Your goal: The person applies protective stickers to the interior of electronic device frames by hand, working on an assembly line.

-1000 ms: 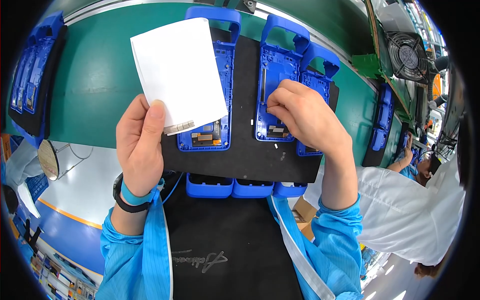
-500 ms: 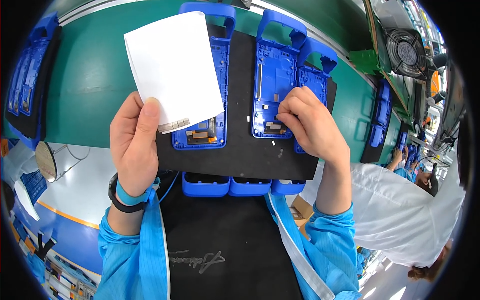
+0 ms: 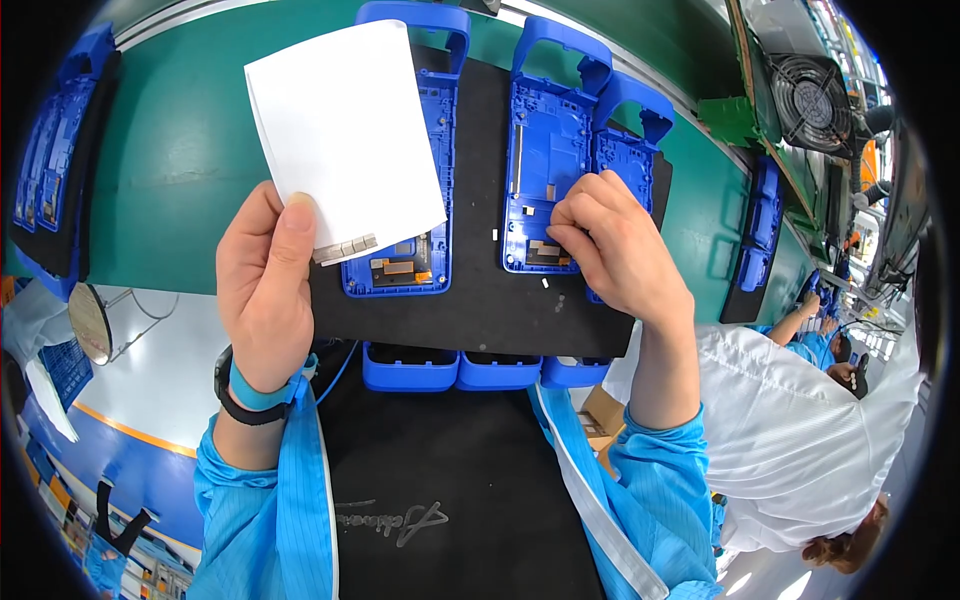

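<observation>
I've my L hand (image 3: 268,290) clamped on white sheet (image 3: 345,140), near-left corner; R hand (image 3: 625,245) curled over blue housing (image 3: 548,145), can't tell if tips meet.

White sheet (image 3: 345,135) I'm holding: paper, smooth, matt. Small pads (image 3: 347,247) along its bottom edge: silver-grey, look metallic, slight sheen. Blue casings (image 3: 545,145): moulded plastic, ribbed inside, soft gloss. Black mat (image 3: 440,325) under them: matt, dull, few pale specks. Green tabletop (image 3: 200,140): smooth, faint sheen. My blue sleeves (image 3: 240,515): thin cloth, fine-striped, creased. My black top (image 3: 470,470): matt cloth. Co-worker's white coat (image 3: 780,430): wrinkled cloth, light sheen. Brown box (image 3: 602,415): looks like cardboard, matt. Fan guard (image 3: 810,105): looks like metal wire.
</observation>
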A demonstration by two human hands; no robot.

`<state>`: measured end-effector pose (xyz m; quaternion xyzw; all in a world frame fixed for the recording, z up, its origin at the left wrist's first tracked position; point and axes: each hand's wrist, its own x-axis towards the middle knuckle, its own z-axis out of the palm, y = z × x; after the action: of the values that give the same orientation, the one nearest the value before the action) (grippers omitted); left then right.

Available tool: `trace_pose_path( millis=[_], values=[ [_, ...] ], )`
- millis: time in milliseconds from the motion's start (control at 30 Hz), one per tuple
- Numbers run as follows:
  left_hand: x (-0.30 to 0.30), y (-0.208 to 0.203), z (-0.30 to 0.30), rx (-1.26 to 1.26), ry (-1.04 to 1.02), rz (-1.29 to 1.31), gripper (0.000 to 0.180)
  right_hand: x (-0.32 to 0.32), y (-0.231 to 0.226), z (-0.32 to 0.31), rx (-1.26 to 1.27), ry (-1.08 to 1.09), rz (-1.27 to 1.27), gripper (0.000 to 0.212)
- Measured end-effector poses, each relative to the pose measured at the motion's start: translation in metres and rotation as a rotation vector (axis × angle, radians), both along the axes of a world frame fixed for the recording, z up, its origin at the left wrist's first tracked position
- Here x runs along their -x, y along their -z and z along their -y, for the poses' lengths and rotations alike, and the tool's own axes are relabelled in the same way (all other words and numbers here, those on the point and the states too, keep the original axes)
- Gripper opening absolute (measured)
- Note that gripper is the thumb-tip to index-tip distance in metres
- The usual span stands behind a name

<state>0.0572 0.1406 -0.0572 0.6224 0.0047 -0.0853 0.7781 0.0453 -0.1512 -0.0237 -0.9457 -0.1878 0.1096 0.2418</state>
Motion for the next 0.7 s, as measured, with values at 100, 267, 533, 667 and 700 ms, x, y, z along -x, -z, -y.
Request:
trace_pose_path(
  millis=[100,267,533,667,700],
  values=[
    [0.0,0.0,0.0,0.008,0.001,-0.005,0.032,0.003,-0.002,0.002,-0.026,0.034,-0.004,0.008],
    [-0.001,-0.004,0.001,-0.001,-0.003,-0.003,0.031,0.019,-0.013,0.004,-0.069,0.057,0.013,0.026],
    [0.001,-0.006,0.022,0.031,0.11,-0.043,0.02,0.018,-0.036,-0.031,0.017,0.014,0.213,0.035],
    [0.003,-0.012,0.028,-0.117,0.236,-0.017,0.019,0.0,-0.029,-0.055,-0.319,-0.069,0.352,0.028],
    [0.004,-0.016,0.036,-0.063,0.195,0.009,0.019,-0.002,-0.027,-0.057,-0.33,-0.111,0.322,0.027]
  ],
)
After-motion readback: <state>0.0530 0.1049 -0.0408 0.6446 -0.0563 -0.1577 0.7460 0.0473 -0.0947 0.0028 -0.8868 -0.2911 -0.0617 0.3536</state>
